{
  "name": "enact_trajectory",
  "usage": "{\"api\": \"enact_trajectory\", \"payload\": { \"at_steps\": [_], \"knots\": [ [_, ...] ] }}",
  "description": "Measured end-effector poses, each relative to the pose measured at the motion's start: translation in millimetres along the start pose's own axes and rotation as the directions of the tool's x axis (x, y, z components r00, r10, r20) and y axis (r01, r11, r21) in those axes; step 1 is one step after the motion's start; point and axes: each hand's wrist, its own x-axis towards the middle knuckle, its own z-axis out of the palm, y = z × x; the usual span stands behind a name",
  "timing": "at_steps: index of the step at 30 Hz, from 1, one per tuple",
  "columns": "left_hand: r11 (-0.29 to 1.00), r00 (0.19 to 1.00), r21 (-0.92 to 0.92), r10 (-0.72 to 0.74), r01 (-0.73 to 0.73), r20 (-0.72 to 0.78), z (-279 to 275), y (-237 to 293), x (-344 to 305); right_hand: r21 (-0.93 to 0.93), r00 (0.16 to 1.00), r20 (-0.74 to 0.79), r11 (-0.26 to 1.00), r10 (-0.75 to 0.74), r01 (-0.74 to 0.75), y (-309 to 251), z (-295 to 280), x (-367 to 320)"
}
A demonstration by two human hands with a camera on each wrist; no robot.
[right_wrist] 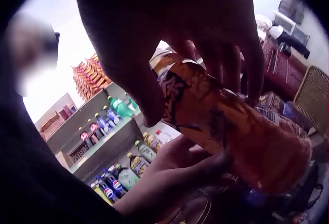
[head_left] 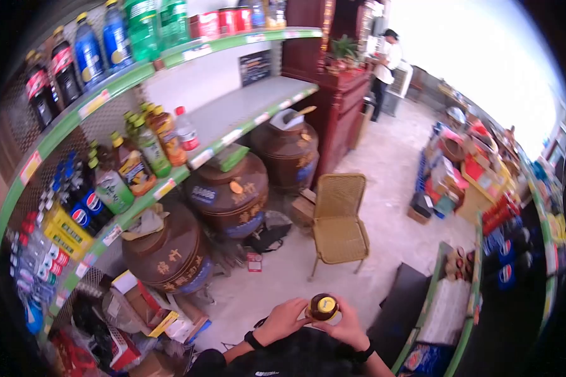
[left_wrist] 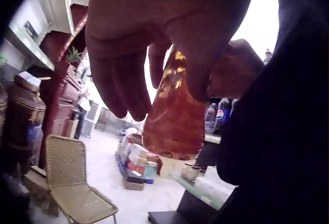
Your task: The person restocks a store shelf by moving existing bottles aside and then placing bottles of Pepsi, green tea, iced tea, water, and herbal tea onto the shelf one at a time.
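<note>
A bottle with a yellow cap [head_left: 326, 306] is held upright between both hands in front of the body. On its left side, the left hand [head_left: 284, 322] grips it; on its right side, the right hand [head_left: 349, 327] has its fingers round it. The left wrist view shows the orange-brown lower part of the bottle [left_wrist: 175, 124] below the left hand [left_wrist: 154, 23]. In the right wrist view the bottle's orange label [right_wrist: 198, 100] faces the camera, with the right hand [right_wrist: 180, 23] over its upper part and the left hand [right_wrist: 172, 175] against its lower side.
Shelves [head_left: 233, 135] with drink bottles stand at the left, above large brown jars [head_left: 226, 195]. A wicker chair [head_left: 339, 220] stands ahead. Boxes [head_left: 443, 182] are heaped at the right, near a low shelf [head_left: 446, 311]. A person [head_left: 383, 72] stands far back.
</note>
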Motion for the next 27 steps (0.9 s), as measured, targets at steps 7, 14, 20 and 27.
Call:
{"api": "enact_trajectory", "payload": {
  "at_steps": [7, 14, 20, 27],
  "knots": [
    [0.934, 0.927, 0.026, -0.349, 0.356, -0.133, -39.8, -37.1, -18.8, 0.026, 0.927, 0.360, 0.995, -0.103, 0.101, 9.2, 51.8, 93.8],
    [0.868, 0.840, -0.019, -0.486, 0.497, -0.241, -60.6, -80.4, 7.2, 0.082, 0.792, 0.580, 0.981, -0.193, 0.178, 10.3, 68.1, 187.6],
    [0.879, 0.819, 0.001, -0.445, 0.477, -0.362, -117.3, -122.5, 84.6, 0.176, 0.794, 0.574, 0.977, -0.200, 0.119, 4.9, 59.7, 303.0],
    [0.972, 0.641, 0.050, -0.113, 0.231, -0.759, -249.1, -135.0, 233.7, 0.467, 0.842, 0.298, 0.838, -0.450, 0.282, -47.4, 51.2, 478.8]
  ]
}}
